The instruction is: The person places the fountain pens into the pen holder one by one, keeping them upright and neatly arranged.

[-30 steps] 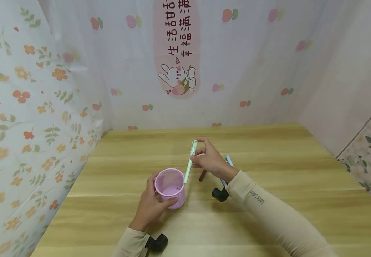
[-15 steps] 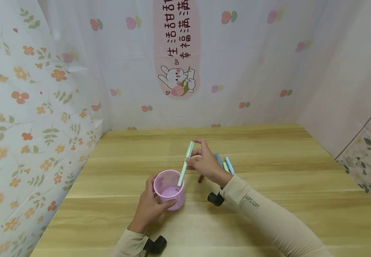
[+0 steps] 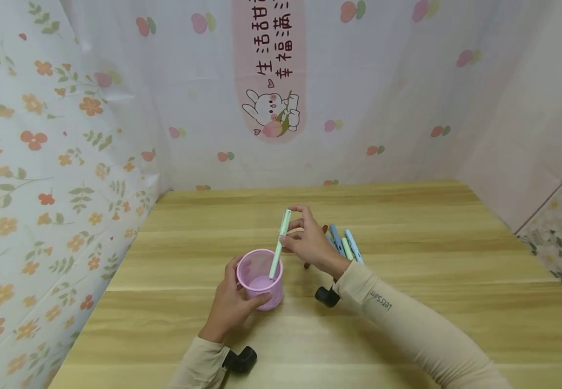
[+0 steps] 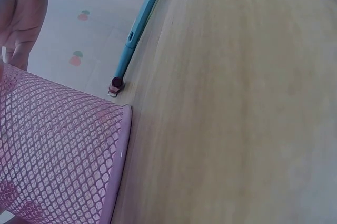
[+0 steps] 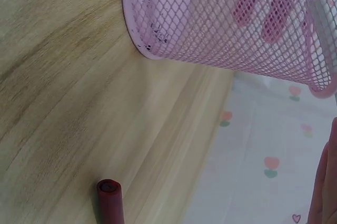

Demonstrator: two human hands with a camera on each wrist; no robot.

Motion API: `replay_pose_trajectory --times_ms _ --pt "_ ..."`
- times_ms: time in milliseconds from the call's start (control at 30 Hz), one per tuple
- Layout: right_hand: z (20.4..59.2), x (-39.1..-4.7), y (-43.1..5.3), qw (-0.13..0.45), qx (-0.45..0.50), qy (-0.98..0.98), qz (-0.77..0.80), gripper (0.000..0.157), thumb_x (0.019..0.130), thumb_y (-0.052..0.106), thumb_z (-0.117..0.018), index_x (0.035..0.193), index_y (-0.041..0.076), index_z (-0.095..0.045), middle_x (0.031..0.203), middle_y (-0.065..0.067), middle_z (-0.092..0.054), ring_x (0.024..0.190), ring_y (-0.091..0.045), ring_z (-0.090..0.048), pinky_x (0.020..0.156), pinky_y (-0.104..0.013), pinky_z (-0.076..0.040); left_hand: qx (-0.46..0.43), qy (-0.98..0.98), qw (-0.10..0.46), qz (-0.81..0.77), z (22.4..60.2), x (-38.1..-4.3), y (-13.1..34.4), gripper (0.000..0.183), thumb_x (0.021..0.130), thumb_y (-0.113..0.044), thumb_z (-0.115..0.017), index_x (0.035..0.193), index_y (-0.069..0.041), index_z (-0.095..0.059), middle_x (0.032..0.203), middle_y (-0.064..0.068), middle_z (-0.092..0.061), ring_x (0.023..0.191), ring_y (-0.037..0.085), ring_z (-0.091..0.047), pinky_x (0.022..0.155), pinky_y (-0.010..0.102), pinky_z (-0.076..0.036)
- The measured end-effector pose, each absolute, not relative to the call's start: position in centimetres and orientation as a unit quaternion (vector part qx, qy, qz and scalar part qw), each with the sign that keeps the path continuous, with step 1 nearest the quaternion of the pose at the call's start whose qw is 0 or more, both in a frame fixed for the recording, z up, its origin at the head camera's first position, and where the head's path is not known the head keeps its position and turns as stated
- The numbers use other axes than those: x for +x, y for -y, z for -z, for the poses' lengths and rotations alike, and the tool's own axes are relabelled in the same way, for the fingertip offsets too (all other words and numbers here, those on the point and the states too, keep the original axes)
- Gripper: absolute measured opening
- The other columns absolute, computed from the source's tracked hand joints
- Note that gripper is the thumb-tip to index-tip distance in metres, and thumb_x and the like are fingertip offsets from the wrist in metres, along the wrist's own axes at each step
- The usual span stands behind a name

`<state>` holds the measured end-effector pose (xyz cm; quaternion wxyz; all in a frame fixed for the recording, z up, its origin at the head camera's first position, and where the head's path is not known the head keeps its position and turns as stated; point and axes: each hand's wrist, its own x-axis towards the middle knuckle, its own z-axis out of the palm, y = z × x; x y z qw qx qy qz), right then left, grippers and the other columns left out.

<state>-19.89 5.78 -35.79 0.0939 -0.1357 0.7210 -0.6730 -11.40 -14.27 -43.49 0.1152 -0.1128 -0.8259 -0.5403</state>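
Note:
My left hand grips a pink mesh pen holder by its side, thumb across the front, and the holder stands on the table. Through the mesh in the right wrist view, the left fingers show behind the far wall. A light green pen is pinched in my right hand, slanted, its lower end inside the holder's rim. That pen also shows at the holder's mouth in the right wrist view. Right of the holder lie a brown-red pen and several blue and green pens.
The wood-grain table runs back to a printed curtain. Floral cloth hangs along the left side. Black camera mounts sit on both wrists.
My right hand has moved left with the light green pen, bringing its lower end from beside the holder to inside the rim. The left hand keeps its grip on the holder.

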Motion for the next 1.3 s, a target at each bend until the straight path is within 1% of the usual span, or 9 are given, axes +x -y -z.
replay_pose_trajectory --times_ms 200,367,633,700,867,933,1100,1200,1300 --pt "36.2 -19.9 -5.5 0.073 -0.158 -0.735 0.656 0.073 0.085 -0.009 -0.067 0.143 0.015 -0.03 0.11 -0.018 -0.051 0.085 -0.025 -0.064 0.075 -0.048 -0.056 -0.113 0.825 0.113 0.542 43.5 -11.5 14.3 0.095 0.065 -0.014 -0.091 0.14 -0.003 -0.033 0.126 0.023 -0.055 0.112 0.037 -0.057 0.094 0.051 -0.047" --pt "36.6 -19.7 -5.2 0.064 -0.171 -0.747 0.64 0.07 0.086 -0.008 -0.067 0.142 0.014 -0.032 0.109 -0.017 -0.052 0.085 -0.024 -0.064 0.073 -0.048 -0.056 -0.113 0.828 0.113 0.538 43.5 -11.5 14.4 0.095 0.066 -0.015 -0.091 0.14 -0.003 -0.033 0.126 0.023 -0.055 0.112 0.038 -0.057 0.093 0.052 -0.047" --pt "36.6 -19.5 -5.1 0.06 -0.18 -0.77 0.609 0.067 0.086 -0.005 -0.068 0.14 0.015 -0.036 0.108 -0.014 -0.056 0.086 -0.022 -0.065 0.067 -0.034 -0.058 -0.113 0.827 0.113 0.539 43.4 -11.5 14.3 0.095 0.066 -0.014 -0.091 0.139 -0.002 -0.032 0.126 0.024 -0.055 0.113 0.039 -0.057 0.094 0.052 -0.046" --pt "36.6 -19.5 -5.1 0.062 -0.183 -0.773 0.604 0.063 0.086 -0.005 -0.067 0.139 0.014 -0.038 0.108 -0.013 -0.056 0.088 -0.023 -0.065 0.068 -0.034 -0.057 -0.115 0.826 0.115 0.539 43.4 -11.5 14.3 0.095 0.065 -0.014 -0.091 0.139 -0.001 -0.033 0.126 0.024 -0.055 0.112 0.039 -0.057 0.094 0.052 -0.047" --pt "36.5 -19.4 -5.4 0.053 -0.192 -0.795 0.572 0.042 0.088 -0.002 -0.061 0.127 0.009 -0.05 0.109 -0.013 -0.058 0.093 -0.023 -0.063 0.071 -0.032 -0.056 -0.117 0.827 0.118 0.537 43.5 -11.5 14.3 0.094 0.065 -0.013 -0.091 0.139 -0.001 -0.033 0.125 0.023 -0.056 0.112 0.039 -0.057 0.093 0.053 -0.047" --pt "36.5 -19.5 -5.5 0.045 -0.191 -0.804 0.561 0.038 0.088 -0.001 -0.059 0.124 0.007 -0.053 0.11 -0.014 -0.058 0.094 -0.023 -0.062 0.071 -0.032 -0.056 -0.116 0.827 0.118 0.537 43.5 -11.5 14.2 0.095 0.064 -0.012 -0.091 0.139 -0.002 -0.032 0.125 0.022 -0.056 0.113 0.038 -0.057 0.094 0.053 -0.047" --pt "36.4 -20.0 -6.1 0.038 -0.173 -0.808 0.562 0.036 0.087 0.001 -0.06 0.123 0.007 -0.054 0.11 -0.015 -0.059 0.093 -0.023 -0.062 0.071 -0.032 -0.055 -0.115 0.828 0.12 0.535 43.4 -11.7 14.1 0.097 0.064 -0.013 -0.091 0.14 -0.003 -0.032 0.126 0.021 -0.056 0.113 0.036 -0.057 0.094 0.052 -0.046" --pt "36.5 -20.3 -6.6 0.055 -0.164 -0.801 0.573 0.037 0.087 0.002 -0.059 0.123 0.006 -0.054 0.109 -0.013 -0.058 0.091 -0.022 -0.062 0.071 -0.032 -0.054 -0.115 0.826 0.116 0.54 43.4 -11.7 14.1 0.097 0.063 -0.013 -0.091 0.14 -0.004 -0.032 0.126 0.021 -0.056 0.113 0.037 -0.057 0.094 0.051 -0.046" --pt "36.5 -20.6 -7.2 0.074 -0.159 -0.791 0.586 0.037 0.089 0.001 -0.06 0.124 0.005 -0.051 0.109 -0.014 -0.058 0.088 -0.022 -0.061 0.073 -0.033 -0.055 -0.113 0.822 0.113 0.547 43.5 -11.6 14.1 0.097 0.063 -0.012 -0.091 0.14 -0.004 -0.033 0.126 0.02 -0.056 0.113 0.037 -0.057 0.095 0.051 -0.046"
